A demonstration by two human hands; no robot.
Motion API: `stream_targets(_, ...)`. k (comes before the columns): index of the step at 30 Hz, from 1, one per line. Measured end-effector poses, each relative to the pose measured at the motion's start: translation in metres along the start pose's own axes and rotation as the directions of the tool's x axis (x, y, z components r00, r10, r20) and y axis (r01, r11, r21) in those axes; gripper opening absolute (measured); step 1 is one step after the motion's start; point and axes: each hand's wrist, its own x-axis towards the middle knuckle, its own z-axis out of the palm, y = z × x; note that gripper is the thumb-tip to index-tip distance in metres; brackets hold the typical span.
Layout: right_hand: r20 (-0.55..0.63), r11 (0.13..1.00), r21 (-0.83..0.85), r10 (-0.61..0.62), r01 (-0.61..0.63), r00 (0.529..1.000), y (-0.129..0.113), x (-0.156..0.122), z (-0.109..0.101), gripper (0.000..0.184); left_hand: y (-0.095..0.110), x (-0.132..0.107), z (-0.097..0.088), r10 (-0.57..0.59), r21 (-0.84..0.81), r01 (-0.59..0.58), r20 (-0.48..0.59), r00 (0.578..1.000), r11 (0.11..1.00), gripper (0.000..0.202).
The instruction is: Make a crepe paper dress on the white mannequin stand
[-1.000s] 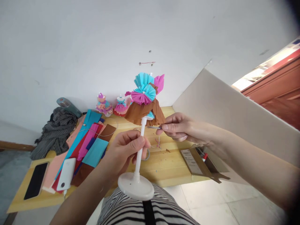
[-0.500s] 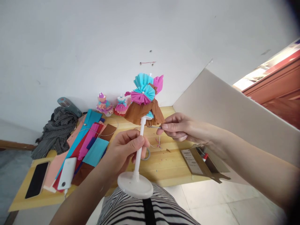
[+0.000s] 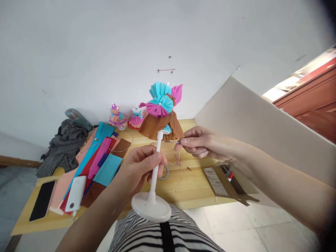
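My left hand (image 3: 144,164) is closed around the stem of a small white stand (image 3: 154,175), just below its top; the stand tilts, with its round base toward me. On the stand sits a crepe-paper dress (image 3: 161,124) with a brown skirt and turquoise and magenta pleated rosettes, a bead at the centre of one. My right hand (image 3: 195,141) pinches a thin metal tool (image 3: 172,141) that points left beneath the skirt's hem. Its exact kind and tip are hard to make out. A thin pale strand (image 3: 179,159) hangs below the right fingers.
Colored crepe-paper sheets (image 3: 107,169), a white power bank (image 3: 75,194), a phone (image 3: 42,200) and a striped cloth (image 3: 65,147) lie left. Two small paper dresses (image 3: 135,117) stand by the wall. An opened cardboard box (image 3: 223,180) is at right, near a white panel (image 3: 257,133).
Both hands and the paper dress hold almost the same pose. The view has shifted very slightly.
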Motion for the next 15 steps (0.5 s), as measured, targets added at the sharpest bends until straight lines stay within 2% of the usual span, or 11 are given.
stream_targets(15,0.036,0.999,0.048,0.003,-0.004,0.999,0.0045,0.0020,-0.0037,0.030,-0.0001,0.0000,-0.0011,-0.002,0.042,0.002,-0.009,1.000,0.999,0.030)
